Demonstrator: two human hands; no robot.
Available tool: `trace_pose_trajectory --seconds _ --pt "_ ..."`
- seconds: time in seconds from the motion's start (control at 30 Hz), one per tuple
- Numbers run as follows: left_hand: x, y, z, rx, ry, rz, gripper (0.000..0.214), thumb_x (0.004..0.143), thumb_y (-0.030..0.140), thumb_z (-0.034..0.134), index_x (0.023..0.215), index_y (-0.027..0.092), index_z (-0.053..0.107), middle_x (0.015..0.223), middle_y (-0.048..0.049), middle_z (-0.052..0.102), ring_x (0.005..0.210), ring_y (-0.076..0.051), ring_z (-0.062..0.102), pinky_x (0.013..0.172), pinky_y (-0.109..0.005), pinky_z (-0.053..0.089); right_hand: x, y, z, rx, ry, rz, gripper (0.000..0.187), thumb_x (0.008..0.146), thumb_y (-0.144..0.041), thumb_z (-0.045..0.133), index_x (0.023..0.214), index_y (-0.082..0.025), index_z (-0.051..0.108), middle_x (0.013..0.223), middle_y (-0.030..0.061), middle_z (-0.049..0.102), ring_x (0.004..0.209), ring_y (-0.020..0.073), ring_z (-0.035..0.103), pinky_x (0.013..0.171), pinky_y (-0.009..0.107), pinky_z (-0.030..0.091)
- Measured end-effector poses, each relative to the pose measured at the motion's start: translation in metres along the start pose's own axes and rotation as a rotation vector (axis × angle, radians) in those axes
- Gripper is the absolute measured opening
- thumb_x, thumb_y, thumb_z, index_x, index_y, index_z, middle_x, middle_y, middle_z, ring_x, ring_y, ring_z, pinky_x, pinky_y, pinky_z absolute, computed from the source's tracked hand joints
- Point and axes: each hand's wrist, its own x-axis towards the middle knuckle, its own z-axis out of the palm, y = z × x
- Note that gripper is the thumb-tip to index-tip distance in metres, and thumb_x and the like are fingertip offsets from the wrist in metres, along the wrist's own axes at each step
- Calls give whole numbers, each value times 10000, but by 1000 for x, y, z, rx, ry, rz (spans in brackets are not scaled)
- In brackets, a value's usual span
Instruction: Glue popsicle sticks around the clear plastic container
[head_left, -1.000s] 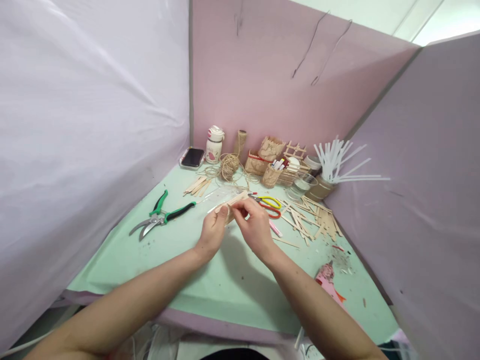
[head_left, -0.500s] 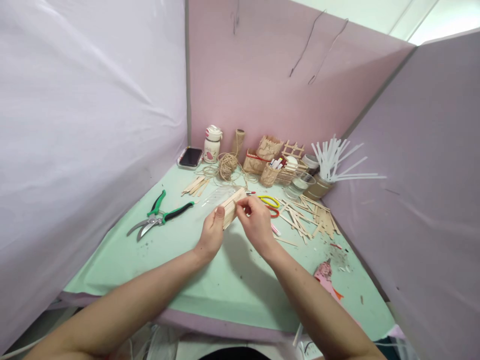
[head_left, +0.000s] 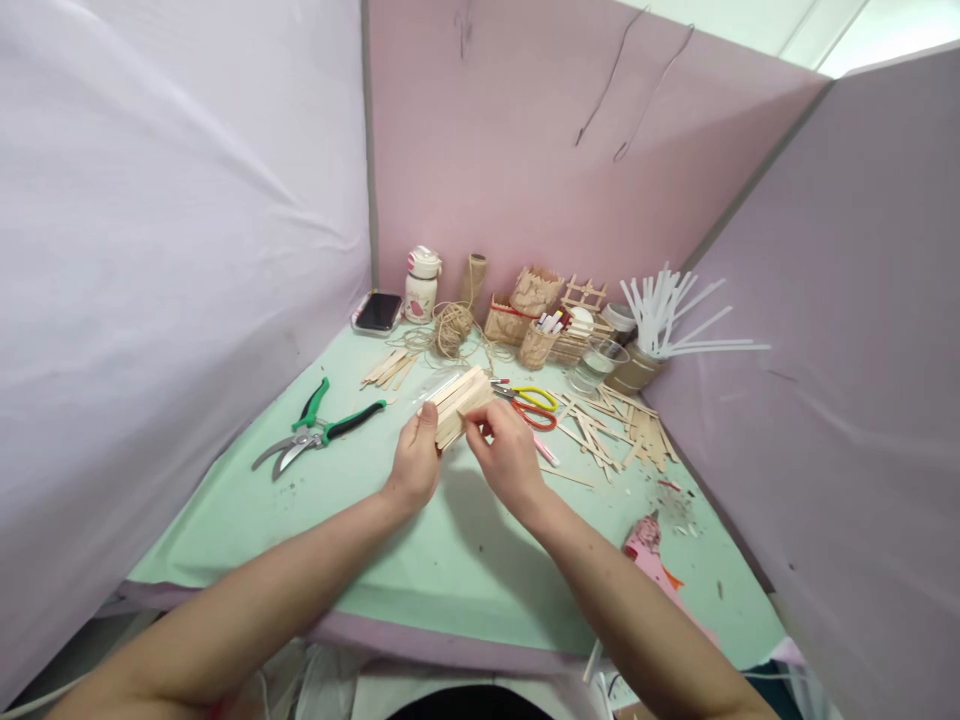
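Observation:
Above the middle of the green table [head_left: 300,520] I hold a small panel of glued wooden craft sticks [head_left: 460,396]. My left hand [head_left: 417,457] grips its near left edge, thumb on top. My right hand [head_left: 507,450] pinches the panel's near right edge with curled fingers. The panel tilts away from me toward the back wall. Just beyond my right hand lie scissors with yellow and red handles [head_left: 534,405].
Green-handled pruning shears [head_left: 319,425] lie to the left. Loose sticks [head_left: 619,430] are scattered at the right. A phone [head_left: 377,312], a bottle [head_left: 420,284], a twine ball [head_left: 450,328], baskets and a cup of white strips [head_left: 660,330] line the back. A pink glue gun [head_left: 651,550] lies near right.
The stick panel has turned so that its flat face shows more. Both hands have shifted slightly on its near edge. The view has drifted a little.

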Motion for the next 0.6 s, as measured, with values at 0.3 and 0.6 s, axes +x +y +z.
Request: trace_pose_trajectory --seconds 0.3,0.6 --pt "0 2 4 -46 -8 -16 605 760 621 678 1090 114 664 1158 -156 708 1206 -296 598 1052 -412 443 0 -1 -2 -67 8 -44 150 873 -150 529 742 -223 540 742 10 584 705 172 540 674 290 416" --pt "1 4 3 -28 3 -41 617 784 610 658 1154 117 628 1170 -157 703 1210 -285 597 1035 -399 453 0 5 -8 -132 49 -59 166 866 -108 497 750 -225 520 739 12 561 707 178 520 674 301 412"
